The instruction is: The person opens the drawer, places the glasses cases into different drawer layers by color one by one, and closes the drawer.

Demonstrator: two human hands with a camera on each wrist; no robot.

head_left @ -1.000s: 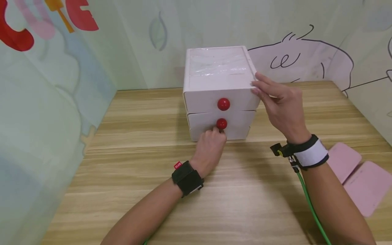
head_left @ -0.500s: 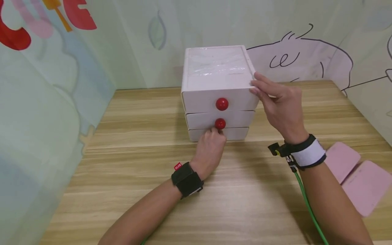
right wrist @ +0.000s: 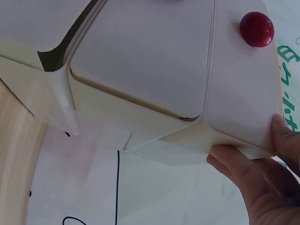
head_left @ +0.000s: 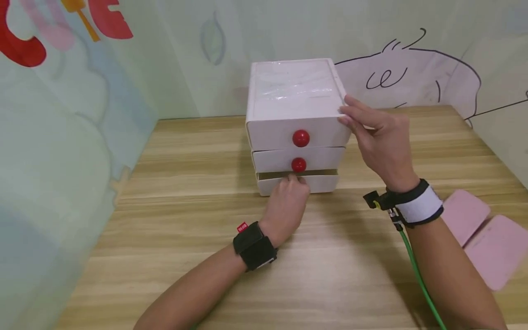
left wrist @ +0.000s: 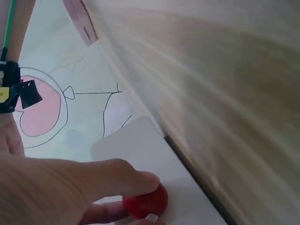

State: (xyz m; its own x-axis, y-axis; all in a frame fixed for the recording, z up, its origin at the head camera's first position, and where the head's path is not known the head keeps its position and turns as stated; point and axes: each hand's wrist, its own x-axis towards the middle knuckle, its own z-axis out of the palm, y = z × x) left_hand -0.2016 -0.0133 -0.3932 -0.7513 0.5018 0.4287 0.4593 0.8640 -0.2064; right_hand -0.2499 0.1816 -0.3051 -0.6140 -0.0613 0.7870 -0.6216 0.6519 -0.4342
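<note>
A white three-drawer box (head_left: 294,107) stands on the wooden table, with red ball knobs on its upper two drawers in the head view. Its bottom drawer (head_left: 323,184) is slightly pulled out, leaving a dark gap above its front. My left hand (head_left: 287,201) covers the middle of that drawer front; in the left wrist view its thumb and fingers pinch a red knob (left wrist: 147,201). With thumb and fingertips, my right hand (head_left: 381,142) grips the box's upper right front edge. The right wrist view shows those fingers (right wrist: 234,161) along the side by the top drawer.
Two pink flat pieces (head_left: 495,252) lie on the table at the right, partly behind the right forearm. A green cable (head_left: 414,266) runs from the right wrist strap. Printed wall sheets (head_left: 185,55) stand behind and beside the table (head_left: 198,220).
The bottom drawer, flush a second ago, has come out a little toward me with my left hand. My right hand keeps its place on the box's edge.
</note>
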